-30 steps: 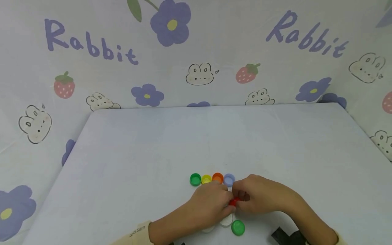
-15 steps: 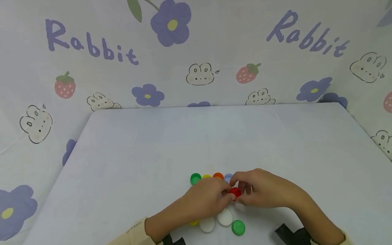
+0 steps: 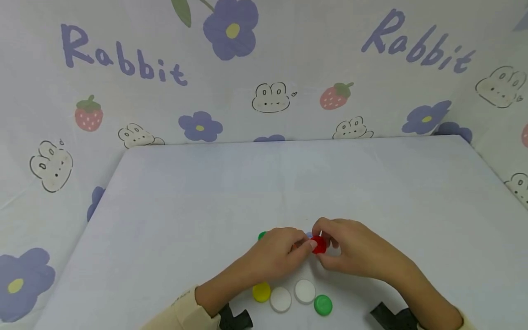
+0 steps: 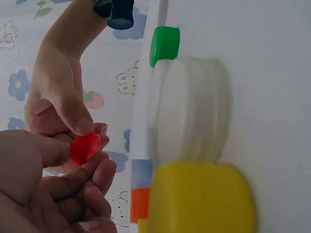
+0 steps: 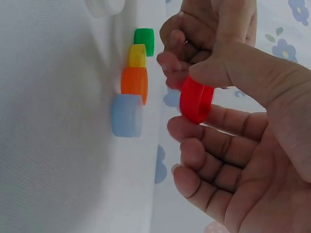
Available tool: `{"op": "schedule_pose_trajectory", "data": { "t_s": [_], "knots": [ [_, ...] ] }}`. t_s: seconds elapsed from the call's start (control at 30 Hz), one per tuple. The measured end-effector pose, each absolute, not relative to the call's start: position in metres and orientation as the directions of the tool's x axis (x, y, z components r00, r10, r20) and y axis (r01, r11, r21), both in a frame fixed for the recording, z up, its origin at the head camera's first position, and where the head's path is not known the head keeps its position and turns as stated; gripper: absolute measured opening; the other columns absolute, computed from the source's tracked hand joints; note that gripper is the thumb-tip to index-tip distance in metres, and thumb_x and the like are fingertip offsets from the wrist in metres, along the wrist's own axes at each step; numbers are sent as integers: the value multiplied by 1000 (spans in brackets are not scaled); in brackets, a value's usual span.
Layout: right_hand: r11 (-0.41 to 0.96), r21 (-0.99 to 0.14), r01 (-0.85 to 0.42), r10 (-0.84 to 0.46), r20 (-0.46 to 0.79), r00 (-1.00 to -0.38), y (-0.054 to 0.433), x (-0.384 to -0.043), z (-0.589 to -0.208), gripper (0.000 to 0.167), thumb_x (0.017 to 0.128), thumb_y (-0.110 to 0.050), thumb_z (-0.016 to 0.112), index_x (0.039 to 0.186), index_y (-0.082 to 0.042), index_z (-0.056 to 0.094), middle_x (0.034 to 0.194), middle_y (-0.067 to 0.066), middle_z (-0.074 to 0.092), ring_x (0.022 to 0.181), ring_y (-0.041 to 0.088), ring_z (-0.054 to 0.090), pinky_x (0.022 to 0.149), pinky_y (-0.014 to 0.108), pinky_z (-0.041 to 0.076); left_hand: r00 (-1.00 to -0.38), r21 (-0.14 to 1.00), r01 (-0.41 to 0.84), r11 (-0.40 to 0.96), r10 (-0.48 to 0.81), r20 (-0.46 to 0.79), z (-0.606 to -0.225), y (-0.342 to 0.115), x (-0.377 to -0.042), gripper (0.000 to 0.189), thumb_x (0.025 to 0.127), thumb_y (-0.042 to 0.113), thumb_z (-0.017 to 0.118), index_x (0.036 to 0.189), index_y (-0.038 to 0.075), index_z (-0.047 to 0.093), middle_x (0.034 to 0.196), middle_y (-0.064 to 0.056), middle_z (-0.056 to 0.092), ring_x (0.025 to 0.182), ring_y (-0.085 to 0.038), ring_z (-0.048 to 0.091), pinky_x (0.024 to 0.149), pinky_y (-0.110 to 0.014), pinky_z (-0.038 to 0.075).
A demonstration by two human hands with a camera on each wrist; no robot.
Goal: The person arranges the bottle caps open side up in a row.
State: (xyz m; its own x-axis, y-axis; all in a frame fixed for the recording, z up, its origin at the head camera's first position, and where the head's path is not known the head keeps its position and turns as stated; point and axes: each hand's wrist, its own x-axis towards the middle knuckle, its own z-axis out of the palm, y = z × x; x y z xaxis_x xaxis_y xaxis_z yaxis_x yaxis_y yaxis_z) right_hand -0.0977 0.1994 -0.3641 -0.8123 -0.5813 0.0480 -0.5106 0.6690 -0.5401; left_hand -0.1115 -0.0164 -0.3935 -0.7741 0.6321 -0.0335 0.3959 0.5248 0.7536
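Observation:
A red bottle cap [image 3: 319,245] is held just above the table between both hands. My left hand [image 3: 274,256] pinches its left side with thumb and fingers. From the other side, my right hand [image 3: 354,247] has its thumb and index finger on the rim, clearest in the right wrist view, where the red cap [image 5: 196,101] shows its hollow side. Beneath and behind the hands runs a row of caps: green [image 5: 144,41], yellow [image 5: 137,56], orange [image 5: 134,85] and light blue [image 5: 127,115]. In the head view the left hand hides most of that row.
Nearer the person lie a yellow cap [image 3: 261,292], two larger white caps [image 3: 280,299] and a green cap [image 3: 323,305]. The white table [image 3: 198,197] stretches away to a rabbit-print cloth [image 3: 270,98] at the back. Black straps [image 3: 236,317] sit at both wrists.
Both hands have moved away from the person and lifted the red cap off the table toward the back row. The front yellow and white caps have come into view.

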Motion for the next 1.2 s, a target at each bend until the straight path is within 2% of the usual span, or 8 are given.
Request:
{"op": "schedule_pose_trajectory", "data": {
  "t_s": [0.13, 0.23, 0.43, 0.73, 0.97, 1.2],
  "knots": [
    [688, -516, -510, -573, 44, -818, 201, -98, -363, 27, 81, -10, 78, 101, -23, 65, 87, -17, 62, 78, 8, 58, 70, 27, 52, -786, 677, 474, 564, 617, 37, -394, -14, -112, 19, 98, 28, 68, 108, 13, 74, 93, 9, 67, 83, -6, 56, 74, -19, 47],
    [686, -527, -502, -574, 33, -818, 203, -100, -361, 26, 81, -9, 80, 102, -20, 68, 87, -15, 63, 77, 7, 57, 69, 26, 52, -779, 600, 540, 590, 620, 91, -394, -12, -112, 23, 93, 27, 75, 112, 13, 75, 99, 6, 69, 87, -7, 56, 76, -17, 46],
    [699, -536, -473, -565, -10, -825, 206, -104, -360, 28, 82, -9, 82, 106, -15, 71, 80, -13, 63, 69, 7, 55, 63, 24, 51, -760, 445, 622, 644, 633, 146, -394, -4, -114, 24, 90, 29, 79, 110, 15, 76, 96, 5, 66, 86, -10, 53, 72, -14, 43],
    [726, -499, -473, -560, -30, -828, 210, -107, -362, 27, 81, -5, 81, 106, -8, 72, 75, -11, 59, 67, 7, 52, 62, 24, 50, -758, 357, 633, 687, 643, 106, -391, 6, -119, 27, 89, 33, 80, 112, 18, 76, 96, 6, 60, 89, -11, 50, 69, -13, 42],
    [751, -465, -469, -543, -31, -839, 213, -109, -367, 22, 82, -3, 79, 101, -11, 72, 73, -13, 57, 65, 6, 49, 60, 25, 46, -729, 279, 675, 682, 675, 114, -394, 17, -126, 23, 89, 33, 78, 108, 19, 77, 92, 6, 55, 84, -11, 46, 67, -15, 38],
    [771, -421, -478, -538, -28, -843, 215, -110, -371, 19, 81, -4, 80, 96, -12, 71, 68, -12, 52, 62, 6, 45, 57, 25, 42, -728, 229, 676, 700, 682, 64, -395, 26, -131, 21, 89, 33, 78, 104, 19, 77, 93, 5, 56, 83, -11, 45, 66, -17, 37]
  ]
}}
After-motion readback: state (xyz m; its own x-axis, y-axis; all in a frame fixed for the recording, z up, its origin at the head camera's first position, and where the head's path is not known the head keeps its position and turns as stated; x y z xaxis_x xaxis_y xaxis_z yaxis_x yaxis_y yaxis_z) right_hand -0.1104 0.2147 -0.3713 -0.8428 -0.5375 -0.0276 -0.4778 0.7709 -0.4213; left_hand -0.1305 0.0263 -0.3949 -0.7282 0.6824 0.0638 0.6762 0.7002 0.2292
